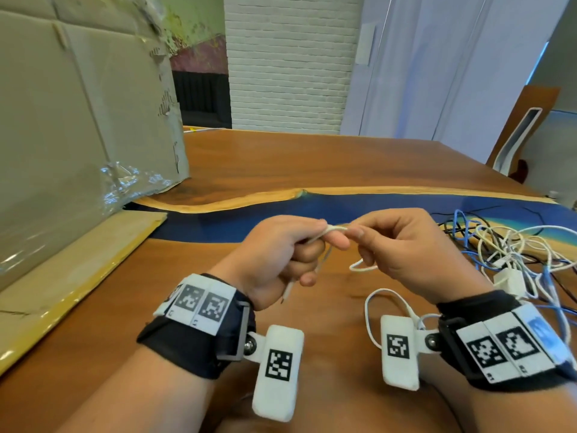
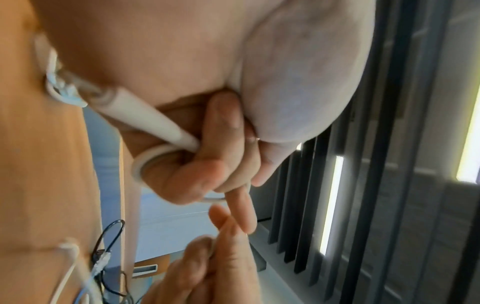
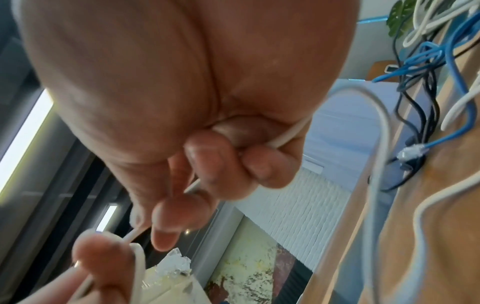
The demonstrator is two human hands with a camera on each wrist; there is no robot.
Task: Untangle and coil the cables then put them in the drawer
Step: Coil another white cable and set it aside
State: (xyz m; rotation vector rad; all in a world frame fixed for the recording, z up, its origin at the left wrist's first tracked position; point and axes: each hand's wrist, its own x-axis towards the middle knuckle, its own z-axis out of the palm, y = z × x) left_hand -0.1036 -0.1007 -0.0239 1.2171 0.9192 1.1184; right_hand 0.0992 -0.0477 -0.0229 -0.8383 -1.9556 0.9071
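From the head view, my left hand (image 1: pixel 274 257) and right hand (image 1: pixel 402 251) meet above the desk (image 1: pixel 312 160), both pinching one white cable (image 1: pixel 335 229); the tangled cables (image 1: pixel 512 245) lie to my right. No drawer shows. I judge I'm coiling.

At the left wrist, my fingers (image 2: pixel 226 131) curl round the cable's plug and a loop.

At the right wrist, my fingers (image 3: pixel 207 156) grip the strand feeding over. Next I should lay another loop, keeping slack from snagging.
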